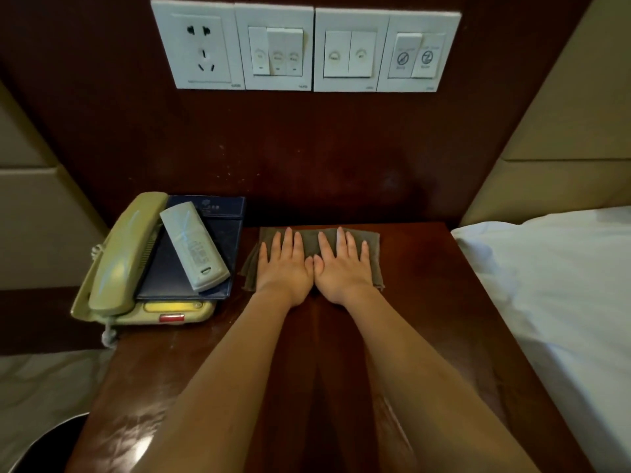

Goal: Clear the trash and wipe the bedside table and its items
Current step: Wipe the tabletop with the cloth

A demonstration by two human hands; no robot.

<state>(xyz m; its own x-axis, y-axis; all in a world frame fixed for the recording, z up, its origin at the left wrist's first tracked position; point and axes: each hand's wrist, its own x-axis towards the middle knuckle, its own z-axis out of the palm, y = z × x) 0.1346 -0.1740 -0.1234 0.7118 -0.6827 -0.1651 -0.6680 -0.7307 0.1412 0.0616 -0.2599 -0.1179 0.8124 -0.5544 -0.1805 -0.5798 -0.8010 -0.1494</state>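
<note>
Brown cloth [316, 240], flat hands [316, 268] pressing

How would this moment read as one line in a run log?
stage: wiping | left hand: flat on cloth | right hand: flat on cloth | table: being wiped | remote: on folder

hotel rm, bedside table [426, 268] w/ phone [112, 264], wall switch panel [307, 49], bed [553, 274]

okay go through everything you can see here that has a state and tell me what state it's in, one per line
left hand: flat, open, pressing the cloth
right hand: flat, open, pressing the cloth
cloth: folded, flat on the table
handset: on its cradle
remote: lying on the blue folder
blue folder: closed, atop the phone
socket: nothing plugged in
</note>
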